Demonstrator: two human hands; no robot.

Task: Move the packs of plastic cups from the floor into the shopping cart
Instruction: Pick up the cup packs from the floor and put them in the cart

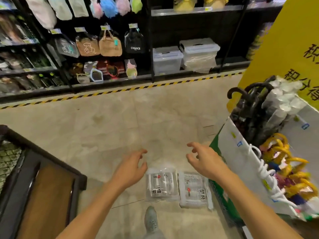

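Both my hands are empty. My left hand (pixel 131 167) and right hand (pixel 203 159) are held out in front of me, fingers spread and loosely curled, gripping nothing.

Below and between them, two clear packs of plastic cups lie flat on the floor (pixel 103 135), side by side and just touching: the left pack (pixel 161 184) near my left hand, the right pack (pixel 194 190) under my right wrist. My grey shoe (pixel 151 219) stands just behind them.

At my lower left is a dark-framed shopping cart (pixel 51 157); only a corner shows, so I cannot say what it holds.

I judge the pickup has not begun. Next I should lower both hands, take hold of a pack, and swing it left into the cart.
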